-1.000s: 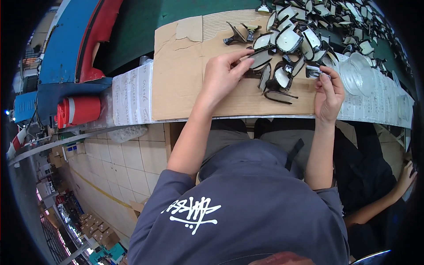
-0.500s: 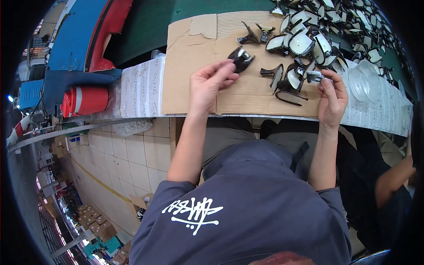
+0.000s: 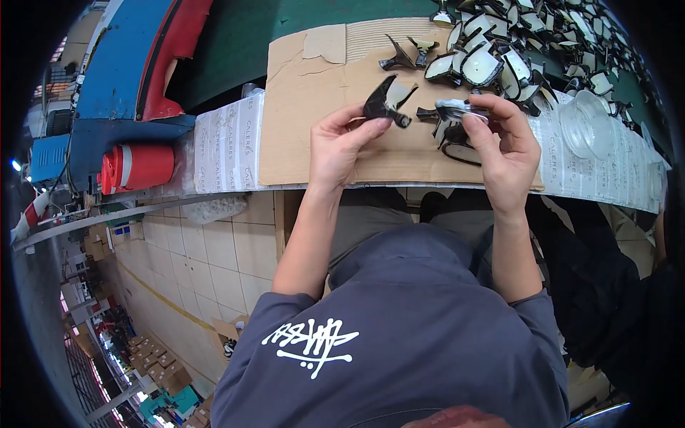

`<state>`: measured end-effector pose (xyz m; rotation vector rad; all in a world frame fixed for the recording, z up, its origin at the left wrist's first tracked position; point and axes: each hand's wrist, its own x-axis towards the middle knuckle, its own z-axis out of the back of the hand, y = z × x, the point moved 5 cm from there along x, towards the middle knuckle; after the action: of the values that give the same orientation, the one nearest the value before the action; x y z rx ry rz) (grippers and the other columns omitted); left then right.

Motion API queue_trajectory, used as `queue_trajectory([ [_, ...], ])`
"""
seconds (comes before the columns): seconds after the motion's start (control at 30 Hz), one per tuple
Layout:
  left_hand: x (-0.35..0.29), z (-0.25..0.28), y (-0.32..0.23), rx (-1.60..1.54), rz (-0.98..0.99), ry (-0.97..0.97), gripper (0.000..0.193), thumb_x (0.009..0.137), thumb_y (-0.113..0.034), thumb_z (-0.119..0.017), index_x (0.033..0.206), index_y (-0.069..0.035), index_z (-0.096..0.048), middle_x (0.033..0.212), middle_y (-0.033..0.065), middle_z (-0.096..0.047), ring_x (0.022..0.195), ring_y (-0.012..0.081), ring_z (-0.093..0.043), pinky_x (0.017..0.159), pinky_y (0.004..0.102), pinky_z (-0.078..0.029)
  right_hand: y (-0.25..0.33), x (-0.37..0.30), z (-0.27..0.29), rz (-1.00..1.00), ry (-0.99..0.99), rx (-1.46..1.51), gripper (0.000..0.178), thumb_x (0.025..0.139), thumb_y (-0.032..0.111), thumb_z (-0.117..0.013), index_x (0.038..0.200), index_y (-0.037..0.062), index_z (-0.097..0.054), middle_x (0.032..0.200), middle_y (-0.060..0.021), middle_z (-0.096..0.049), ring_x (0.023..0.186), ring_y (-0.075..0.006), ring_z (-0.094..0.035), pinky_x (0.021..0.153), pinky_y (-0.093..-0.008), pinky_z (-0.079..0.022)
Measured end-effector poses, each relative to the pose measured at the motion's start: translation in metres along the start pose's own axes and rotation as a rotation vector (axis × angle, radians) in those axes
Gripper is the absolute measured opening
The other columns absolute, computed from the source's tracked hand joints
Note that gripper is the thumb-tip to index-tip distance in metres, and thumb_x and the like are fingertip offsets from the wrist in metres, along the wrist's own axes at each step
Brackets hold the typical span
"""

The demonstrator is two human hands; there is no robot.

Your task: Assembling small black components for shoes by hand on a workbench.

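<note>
My left hand [image 3: 334, 146] pinches a black shoe heel [image 3: 378, 105] between thumb and fingers, its pale inner face tilted up, above the cardboard sheet [image 3: 300, 128]. Close by on the right, my right hand [image 3: 510, 153] grips a small object with a whitish top and clear or silvery sides [image 3: 451, 108]; its kind is not plain. A gap separates this object from the heel. Beneath and behind my right fingers lie more black heels, partly hidden. Two heels [image 3: 399, 55] rest apart on the cardboard's far side.
Many black heels with cream faces [image 3: 481, 65] are heaped at the far right on a green surface. Clear plastic bowls [image 3: 589, 125] stand to the right on the printed white covering. A red container [image 3: 143, 167] and blue machinery [image 3: 107, 71] are at the left.
The heel in my left hand has been turned so its pale face shows more. My right hand has moved left with its small object, closer to the heel.
</note>
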<state>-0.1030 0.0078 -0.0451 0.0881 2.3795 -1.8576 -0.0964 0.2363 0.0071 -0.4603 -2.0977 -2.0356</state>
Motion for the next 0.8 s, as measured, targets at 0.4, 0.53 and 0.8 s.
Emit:
queue_trajectory([
  [0.4,-0.039,-0.015,-0.009,-0.309,0.024,0.102,0.023,0.085,0.000,-0.067,0.107,0.005,-0.067,0.096,0.0130,-0.071,0.087,0.0176,-0.069,0.081,0.0301,-0.058,0.038,-0.012,-0.024,0.443,0.042,-0.363,0.028,0.070,0.004,-0.079,0.097,0.0059,-0.070,0.091,-0.0014,-0.069,0.078,-0.0180,-0.051,0.069,-0.0274,-0.042],
  [0.53,-0.039,-0.011,-0.010,-0.251,-0.007,0.129,0.024,0.084,0.000,-0.068,0.108,0.005,-0.068,0.094,0.0127,-0.071,0.086,0.0163,-0.069,0.079,0.0275,-0.056,0.042,-0.017,-0.029,0.472,0.114,-0.377,0.029,0.068,0.004,-0.079,0.096,0.0060,-0.070,0.089,-0.0022,-0.069,0.076,-0.0196,-0.051,0.073,-0.0296,-0.042],
  [0.8,-0.037,-0.006,-0.016,-0.168,-0.054,0.171,0.026,0.083,0.000,-0.069,0.109,0.006,-0.067,0.095,0.0123,-0.071,0.086,0.0144,-0.067,0.081,0.0266,-0.054,0.031,-0.017,-0.026,0.214,0.234,-0.168,0.027,0.070,0.003,-0.077,0.096,0.0041,-0.071,0.088,-0.0024,-0.068,0.080,-0.0173,-0.049,0.073,-0.0283,-0.041],
])
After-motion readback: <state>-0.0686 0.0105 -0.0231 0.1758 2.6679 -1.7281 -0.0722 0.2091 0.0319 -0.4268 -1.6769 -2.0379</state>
